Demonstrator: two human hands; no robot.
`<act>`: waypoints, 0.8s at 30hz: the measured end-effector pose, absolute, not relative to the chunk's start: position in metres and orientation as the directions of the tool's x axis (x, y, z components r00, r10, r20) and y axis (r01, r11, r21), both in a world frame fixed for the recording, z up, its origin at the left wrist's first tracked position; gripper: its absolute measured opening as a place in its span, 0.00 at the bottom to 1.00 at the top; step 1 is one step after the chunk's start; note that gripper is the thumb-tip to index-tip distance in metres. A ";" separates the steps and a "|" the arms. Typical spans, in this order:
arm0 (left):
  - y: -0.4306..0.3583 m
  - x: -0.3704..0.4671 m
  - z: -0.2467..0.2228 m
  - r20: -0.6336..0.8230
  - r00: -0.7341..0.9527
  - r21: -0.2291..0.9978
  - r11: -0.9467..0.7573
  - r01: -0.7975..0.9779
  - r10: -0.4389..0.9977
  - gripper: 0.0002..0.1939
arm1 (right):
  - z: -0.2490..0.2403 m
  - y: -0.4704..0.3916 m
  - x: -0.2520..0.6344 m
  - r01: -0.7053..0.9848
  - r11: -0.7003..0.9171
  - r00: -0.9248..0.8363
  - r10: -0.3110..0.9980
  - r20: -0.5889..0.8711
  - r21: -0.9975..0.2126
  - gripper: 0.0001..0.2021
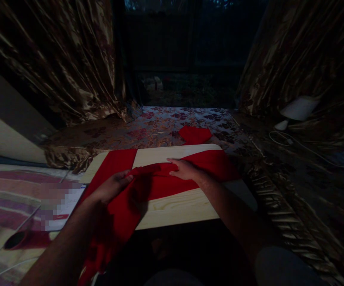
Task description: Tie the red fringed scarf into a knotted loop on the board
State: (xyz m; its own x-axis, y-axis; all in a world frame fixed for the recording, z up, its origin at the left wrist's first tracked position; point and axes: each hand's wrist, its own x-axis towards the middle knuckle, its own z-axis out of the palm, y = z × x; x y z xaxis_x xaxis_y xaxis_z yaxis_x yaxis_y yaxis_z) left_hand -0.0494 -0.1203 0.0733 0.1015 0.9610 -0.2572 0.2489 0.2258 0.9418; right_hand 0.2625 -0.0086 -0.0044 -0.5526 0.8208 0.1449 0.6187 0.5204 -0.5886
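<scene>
A red cloth (162, 190), with one long part slanting down to the left and another running right, lies over a pale wooden board (183, 206). It looks like a garment, but I cannot tell which kind. My left hand (112, 186) pinches its upper edge between thumb and fingers. Farther right, my right hand (184, 169) lies on the cloth, thumb and fingers apart around a raised fold. At the left, the cloth hangs over the board's near edge. A separate-looking red piece (195, 134) shows just beyond the board's far edge.
Patterned fabric (160, 123) covers the ledge before the dark window. Curtains (79, 59) hang on both sides. A small lamp (298, 108) with a white cord stands at the right. On the striped bedding (8, 190) at left are a paper (70, 202) and a dark red tube-like object (25, 240).
</scene>
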 end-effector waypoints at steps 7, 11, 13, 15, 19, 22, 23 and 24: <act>-0.133 -0.065 0.068 -0.374 0.254 0.906 0.293 0.305 0.892 0.25 | -0.006 0.013 0.286 0.858 0.304 -0.268 0.953 0.144 -0.414 0.12; -0.131 -0.067 0.059 -0.420 0.313 0.849 0.247 0.466 0.852 0.21 | -0.005 0.026 0.314 0.835 0.194 -0.075 0.967 0.243 -0.514 0.12; -0.130 -0.064 0.058 -0.451 0.362 0.816 0.213 0.537 0.816 0.19 | -0.002 0.028 0.325 0.818 0.159 0.019 0.953 0.302 -0.553 0.12; -0.132 -0.061 0.059 -0.473 0.394 0.782 0.171 0.599 0.788 0.17 | 0.002 0.030 0.335 0.801 0.124 0.118 0.927 0.357 -0.585 0.12; -0.139 -0.058 0.067 -0.455 0.425 0.763 0.097 0.640 0.782 0.17 | 0.009 0.039 0.354 0.723 0.073 0.291 0.870 0.398 -0.687 0.13; -0.147 -0.060 0.072 -0.435 0.473 0.775 0.052 0.629 0.766 0.17 | 0.014 0.048 0.368 0.635 0.026 0.426 0.822 0.378 -0.772 0.15; -0.150 -0.062 0.072 -0.449 0.492 0.764 0.036 0.644 0.746 0.17 | 0.016 0.051 0.373 0.608 0.007 0.472 0.800 0.369 -0.794 0.16; -0.153 -0.065 0.072 -0.472 0.509 0.744 0.017 0.667 0.720 0.15 | 0.018 0.052 0.377 0.584 -0.011 0.516 0.777 0.360 -0.812 0.16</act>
State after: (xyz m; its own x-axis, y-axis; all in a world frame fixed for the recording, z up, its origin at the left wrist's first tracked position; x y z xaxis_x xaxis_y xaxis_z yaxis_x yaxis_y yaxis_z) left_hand -0.0647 -0.1528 0.0721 0.5086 0.7199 -0.4723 0.6674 0.0170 0.7445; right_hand 0.3771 0.0525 0.0179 0.5157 0.7774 0.3602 0.5840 -0.0114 -0.8117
